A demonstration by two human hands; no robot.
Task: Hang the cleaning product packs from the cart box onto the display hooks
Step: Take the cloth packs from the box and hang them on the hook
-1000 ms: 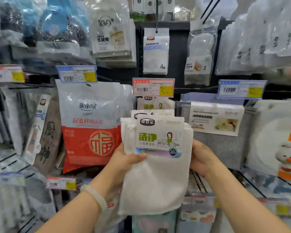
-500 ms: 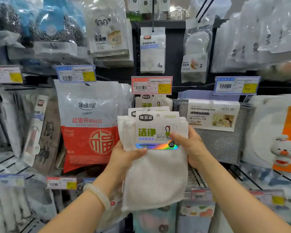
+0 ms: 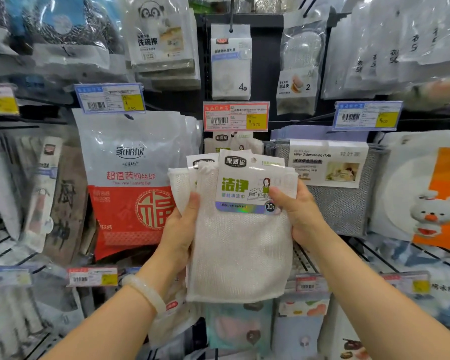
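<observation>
I hold a small stack of white mesh cleaning-cloth packs (image 3: pixel 240 245) with green-lettered card headers upright before the display. My left hand (image 3: pixel 181 229) grips the stack's left edge, thumb on the front. My right hand (image 3: pixel 300 215) grips the right edge, its thumb pressed on the front pack's card label. A same-brand pack (image 3: pixel 231 141) hangs on the hook just behind, under the red price tag (image 3: pixel 236 116). The hook itself is hidden by the tag. The cart box is out of view.
A red-and-white steel-wool bag (image 3: pixel 133 178) hangs to the left, a grey silver dishwashing cloth (image 3: pixel 330 183) to the right. More packs hang above, among them a white 4-pack (image 3: pixel 231 63), and below. Blue price tags (image 3: pixel 366 115) jut out from the hooks.
The packs have risen slightly toward the hook. My right hand came from behind the stack's edge round to the front, and its thumb now presses on the card label.
</observation>
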